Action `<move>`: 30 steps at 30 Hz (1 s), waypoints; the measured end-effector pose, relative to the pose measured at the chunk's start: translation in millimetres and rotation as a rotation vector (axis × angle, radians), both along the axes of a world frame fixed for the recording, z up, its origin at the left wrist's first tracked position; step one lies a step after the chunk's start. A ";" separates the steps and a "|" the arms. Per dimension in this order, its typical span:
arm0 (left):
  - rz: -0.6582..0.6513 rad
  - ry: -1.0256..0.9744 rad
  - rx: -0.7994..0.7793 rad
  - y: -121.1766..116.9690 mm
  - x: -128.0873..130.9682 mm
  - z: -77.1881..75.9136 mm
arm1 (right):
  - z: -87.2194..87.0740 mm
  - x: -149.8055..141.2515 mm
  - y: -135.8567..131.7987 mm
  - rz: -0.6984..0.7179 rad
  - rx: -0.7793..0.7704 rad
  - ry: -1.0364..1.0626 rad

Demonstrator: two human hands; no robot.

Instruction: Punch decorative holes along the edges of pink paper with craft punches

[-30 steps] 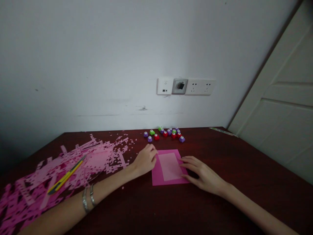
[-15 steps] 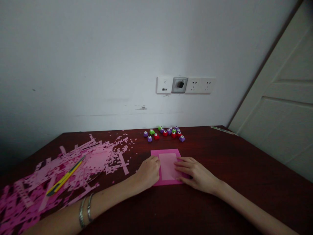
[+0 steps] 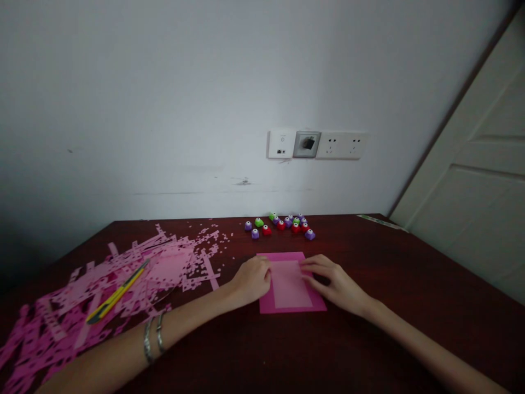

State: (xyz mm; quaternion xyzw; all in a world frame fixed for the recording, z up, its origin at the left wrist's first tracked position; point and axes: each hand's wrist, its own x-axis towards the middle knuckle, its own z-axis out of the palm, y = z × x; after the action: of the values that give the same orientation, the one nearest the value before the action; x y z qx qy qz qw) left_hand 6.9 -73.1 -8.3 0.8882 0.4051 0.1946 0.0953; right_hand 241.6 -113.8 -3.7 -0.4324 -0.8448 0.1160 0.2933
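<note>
A light pink sheet of paper (image 3: 290,287) lies over a larger, darker pink sheet (image 3: 268,302) on the dark red-brown table. My left hand (image 3: 253,279) is closed at the upper left edge of the light sheet; its fingertips are partly hidden. My right hand (image 3: 332,282) rests at the upper right edge of the same sheet, fingers stretched out and thumb apart. Margins of the darker sheet show around the lighter one.
On the left a heap of punched pink paper scraps (image 3: 172,265) spreads out, with a yellow craft knife (image 3: 118,291) on it. Several small craft punches (image 3: 281,225) in purple, green and red stand behind the sheets. A thin strip (image 3: 382,222) lies at the back right.
My right hand has drawn back from the light sheet's middle to its upper right edge, uncovering more of both sheets. My left hand stays at the left edge. The view has shifted slightly.
</note>
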 end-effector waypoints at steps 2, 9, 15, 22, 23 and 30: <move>0.017 -0.123 0.019 17.1 -5.1 4.7 | 2.8 2.5 11.1 -0.018 -0.005 0.037; 0.202 -0.262 -0.063 112.9 -44.1 12.2 | 6.6 -5.5 55.2 -0.027 -0.119 0.058; 0.104 -0.262 -0.237 137.3 -52.7 -5.6 | -6.6 -42.4 107.3 0.035 -0.180 0.082; 0.116 -0.245 -0.207 138.5 -52.0 -14.9 | -18.7 -71.1 154.1 -0.011 -0.186 0.062; 0.113 -0.239 -0.200 139.1 -52.2 -15.4 | -19.0 -73.1 157.9 -0.017 -0.172 0.046; 0.088 -0.215 -0.194 137.7 -50.4 -12.9 | -15.5 -83.4 168.4 -0.008 -0.173 -0.020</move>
State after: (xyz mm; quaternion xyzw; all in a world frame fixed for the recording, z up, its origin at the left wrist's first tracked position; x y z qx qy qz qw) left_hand -43.5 64.6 -21.1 0.8304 0.4479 0.2524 0.2147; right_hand 158.2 54.6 -19.2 -0.4607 -0.8326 0.1832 0.2468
